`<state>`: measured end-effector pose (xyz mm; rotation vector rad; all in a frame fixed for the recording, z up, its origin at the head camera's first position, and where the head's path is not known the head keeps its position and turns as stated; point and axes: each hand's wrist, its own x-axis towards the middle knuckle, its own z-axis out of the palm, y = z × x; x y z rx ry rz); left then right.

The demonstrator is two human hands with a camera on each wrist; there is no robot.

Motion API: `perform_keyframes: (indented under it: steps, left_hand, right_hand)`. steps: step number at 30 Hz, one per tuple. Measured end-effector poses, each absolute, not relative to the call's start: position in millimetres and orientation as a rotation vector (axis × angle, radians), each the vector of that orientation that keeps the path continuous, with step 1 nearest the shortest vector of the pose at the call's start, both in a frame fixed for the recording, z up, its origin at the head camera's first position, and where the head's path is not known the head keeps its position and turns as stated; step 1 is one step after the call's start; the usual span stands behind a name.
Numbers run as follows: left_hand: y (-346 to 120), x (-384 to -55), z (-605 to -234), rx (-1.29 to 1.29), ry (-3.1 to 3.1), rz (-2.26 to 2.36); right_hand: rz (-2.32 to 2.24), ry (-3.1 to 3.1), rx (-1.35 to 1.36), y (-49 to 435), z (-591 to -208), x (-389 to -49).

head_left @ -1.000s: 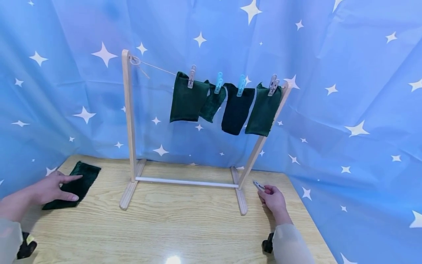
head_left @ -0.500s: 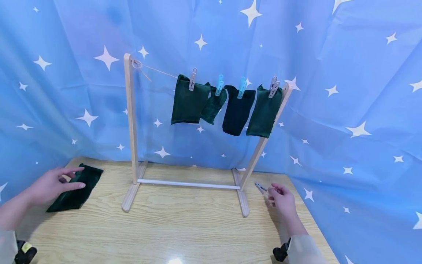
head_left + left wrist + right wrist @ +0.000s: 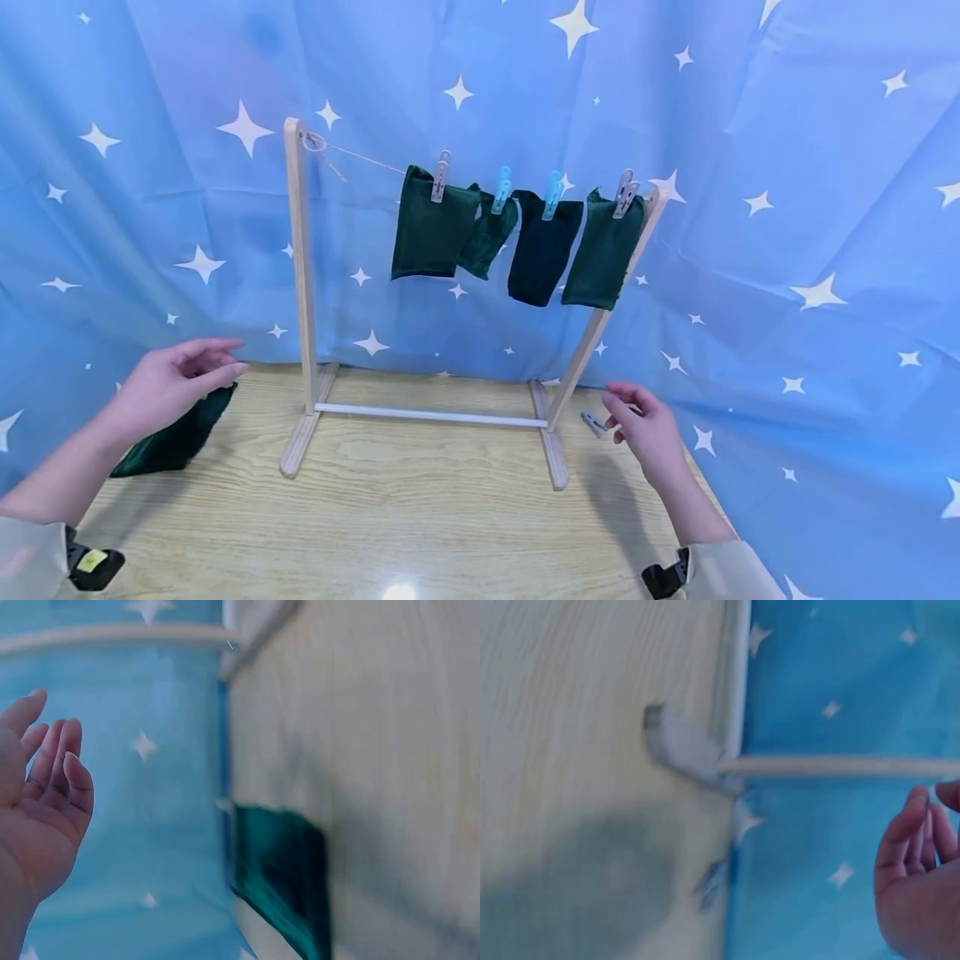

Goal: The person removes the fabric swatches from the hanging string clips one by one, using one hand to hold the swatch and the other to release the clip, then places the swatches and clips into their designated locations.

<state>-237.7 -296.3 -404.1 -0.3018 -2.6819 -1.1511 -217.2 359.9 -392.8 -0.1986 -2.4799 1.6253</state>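
Observation:
My left hand (image 3: pixel 176 383) is raised over a dark green velvety cloth (image 3: pixel 176 437) at the table's left end, fingers relaxed and holding nothing. In the left wrist view, the cloth (image 3: pixel 285 862) lies on the table apart from the hand (image 3: pixel 41 802). A grey clothespin (image 3: pixel 593 424) lies by the right foot of a wooden drying rack (image 3: pixel 300 275). My right hand (image 3: pixel 647 433), loosely bent and without anything in it, hovers to the right of that clothespin. The right wrist view shows the hand (image 3: pixel 919 877) well away from the blurred clothespin (image 3: pixel 711 885).
Several green cloths, such as the leftmost one (image 3: pixel 431 229), hang from the rack's string (image 3: pixel 363 156) under grey and light-blue clothespins (image 3: pixel 502 190). A white bar (image 3: pixel 431 414) joins the rack's feet on the wooden table (image 3: pixel 420 517). Behind hangs a blue star-patterned curtain (image 3: pixel 750 233).
My left hand has lifted off the cloth and shifted right. My right hand has let go of the clothespin, leaving it on the table, and has risen.

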Motion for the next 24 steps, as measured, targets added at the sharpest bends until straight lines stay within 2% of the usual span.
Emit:
perform_keyframes:
  steps: [10,24]
  left_hand:
    - [-245,-225,-364,-0.452,-2.652,-1.245]
    - [-197,-225,-314,-0.622,-2.556,-1.342]
  right_hand:
    - [1.590,-2.500,0.073,308,-333,-207]
    - [1.464,-2.495,0.386,256,-261,-219]
